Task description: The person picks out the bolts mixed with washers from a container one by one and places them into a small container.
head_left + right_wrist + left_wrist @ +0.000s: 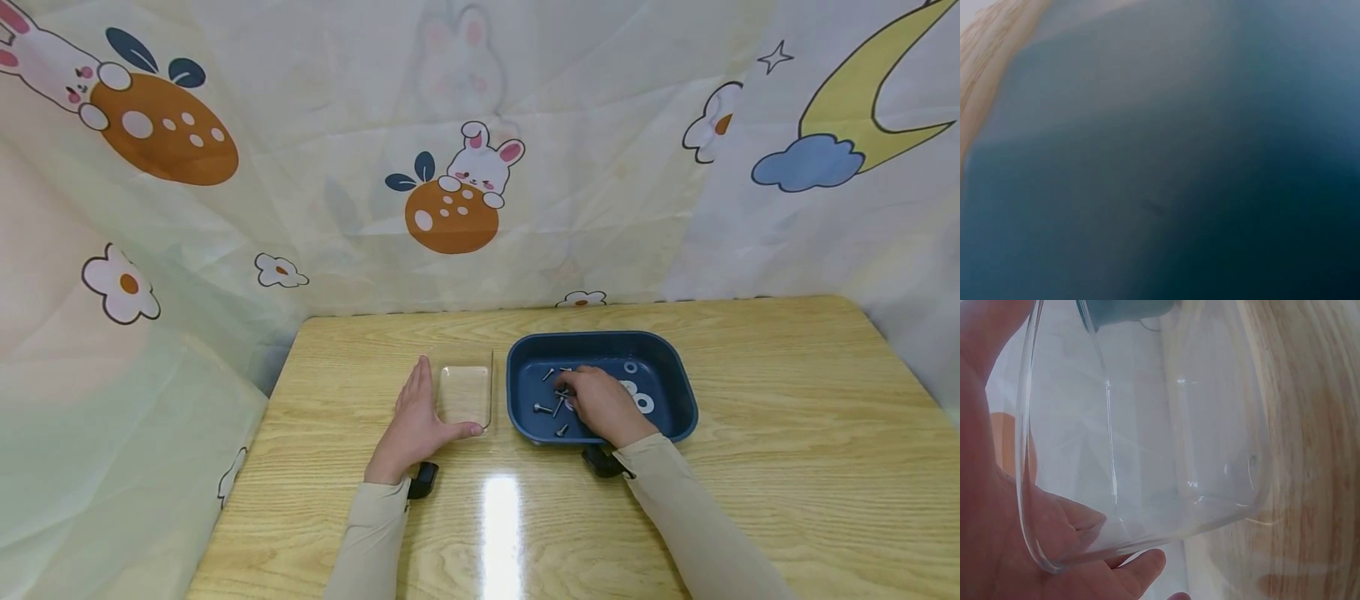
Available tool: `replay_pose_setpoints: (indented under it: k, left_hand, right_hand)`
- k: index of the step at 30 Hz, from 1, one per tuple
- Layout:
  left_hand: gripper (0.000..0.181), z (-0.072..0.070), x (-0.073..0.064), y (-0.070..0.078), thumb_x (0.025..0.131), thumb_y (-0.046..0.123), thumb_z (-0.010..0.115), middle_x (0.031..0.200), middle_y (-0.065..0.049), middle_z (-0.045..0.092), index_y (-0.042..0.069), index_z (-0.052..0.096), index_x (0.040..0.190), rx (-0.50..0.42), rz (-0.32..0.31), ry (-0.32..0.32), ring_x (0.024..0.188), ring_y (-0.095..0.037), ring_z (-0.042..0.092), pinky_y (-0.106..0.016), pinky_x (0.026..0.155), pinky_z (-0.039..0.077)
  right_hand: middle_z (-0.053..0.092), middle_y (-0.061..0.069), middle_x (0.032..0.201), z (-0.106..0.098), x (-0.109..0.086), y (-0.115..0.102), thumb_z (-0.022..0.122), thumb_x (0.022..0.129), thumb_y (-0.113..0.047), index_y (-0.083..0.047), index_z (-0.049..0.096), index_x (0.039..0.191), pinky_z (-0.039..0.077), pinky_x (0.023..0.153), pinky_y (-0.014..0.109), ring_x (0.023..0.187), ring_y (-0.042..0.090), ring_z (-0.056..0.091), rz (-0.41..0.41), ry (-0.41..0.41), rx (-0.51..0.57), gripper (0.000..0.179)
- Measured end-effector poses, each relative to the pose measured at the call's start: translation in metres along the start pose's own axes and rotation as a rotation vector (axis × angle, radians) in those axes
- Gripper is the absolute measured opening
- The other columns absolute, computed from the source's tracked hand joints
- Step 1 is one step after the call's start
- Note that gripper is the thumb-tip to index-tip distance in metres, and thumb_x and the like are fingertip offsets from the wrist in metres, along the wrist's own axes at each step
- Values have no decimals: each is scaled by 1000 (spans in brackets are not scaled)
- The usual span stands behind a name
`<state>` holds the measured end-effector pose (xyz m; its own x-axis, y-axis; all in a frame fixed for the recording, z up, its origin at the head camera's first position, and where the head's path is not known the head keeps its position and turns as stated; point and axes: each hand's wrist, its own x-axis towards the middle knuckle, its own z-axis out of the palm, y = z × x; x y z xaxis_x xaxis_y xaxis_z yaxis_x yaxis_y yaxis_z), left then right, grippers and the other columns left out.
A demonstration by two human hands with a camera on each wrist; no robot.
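My left hand rests against a clear, open-topped box. Its straight fingers lie along the left wall and the thumb stretches along the front edge. In the left wrist view, the transparent wall of the box stands close to the palm. My right hand reaches down into a dark blue tray, fingertips bent down among small metal screws. Whether a screw is pinched there cannot be made out. White flat washers lie to the right of the hand. The right wrist view shows only blurred blue tray wall.
The box and tray stand side by side on a light wooden table, with a narrow gap between them. A patterned cloth hangs behind the table and at its left. Each wrist carries a black camera.
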<state>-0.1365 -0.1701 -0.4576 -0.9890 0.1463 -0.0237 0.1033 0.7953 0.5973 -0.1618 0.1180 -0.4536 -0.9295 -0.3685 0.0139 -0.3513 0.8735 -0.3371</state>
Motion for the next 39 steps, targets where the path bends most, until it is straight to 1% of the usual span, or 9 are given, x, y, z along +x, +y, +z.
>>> replay_pose_setpoints:
  k: [4,7,11,12,15,20,29,34,39]
  left_hand:
    - [141,0,0,0,53,77,68,154,-16,0,2,-4,148,1,5,6,141,-29,3,-50,110,10]
    - [141,0,1,0,52,77,68,154,-17,1,1,-3,148,-3,3,10,141,-30,4,-51,110,11]
    - [140,0,0,0,53,76,69,154,-16,1,2,-3,148,-11,-1,5,141,-30,5,-50,111,10]
    - [140,0,0,-1,53,76,68,154,-16,1,3,-4,148,-13,-3,2,141,-30,4,-50,111,10]
    - [140,1,0,-1,53,77,68,154,-15,0,4,-5,148,-10,-5,-3,141,-29,4,-49,111,10]
    - [140,0,0,0,53,76,68,154,-15,0,3,-4,148,-5,-5,-2,141,-29,4,-49,111,10]
    - [140,0,0,-1,54,75,69,154,-15,0,2,-4,148,-9,-1,7,141,-30,4,-51,110,10]
    - [139,1,1,-2,54,74,70,154,-14,-1,3,-4,148,-8,-3,6,141,-29,3,-49,111,10]
    - [139,2,1,-3,55,73,71,155,-14,0,6,-6,148,-20,-10,4,141,-28,2,-49,111,9]
  right_hand:
    - [66,5,96,1,0,1,67,84,-7,-14,70,103,51,79,41,89,22,61,-6,12,9,20]
    - [67,5,98,2,0,2,65,85,-6,-13,70,102,51,79,41,90,23,62,-16,20,14,19]
    - [67,5,95,2,0,3,63,85,-5,-13,71,101,52,74,39,84,21,62,-22,22,17,19]
    - [67,6,94,2,0,3,63,85,-5,-13,71,100,52,71,38,82,20,62,-19,20,17,19]
    - [66,6,91,2,1,3,61,85,-6,-11,70,98,51,69,37,78,18,60,2,18,20,17]
    - [64,6,88,0,1,1,61,84,-7,-8,70,93,51,71,39,76,18,59,31,28,22,13]
    - [61,6,88,-1,0,1,60,86,-7,-7,69,93,50,74,39,81,21,56,16,76,27,11]
    - [59,6,87,0,0,2,61,86,-7,-6,68,91,50,73,38,82,22,55,7,105,33,8]
    - [61,6,87,0,-1,2,62,86,-8,-6,68,90,50,74,40,82,22,56,11,132,53,8]
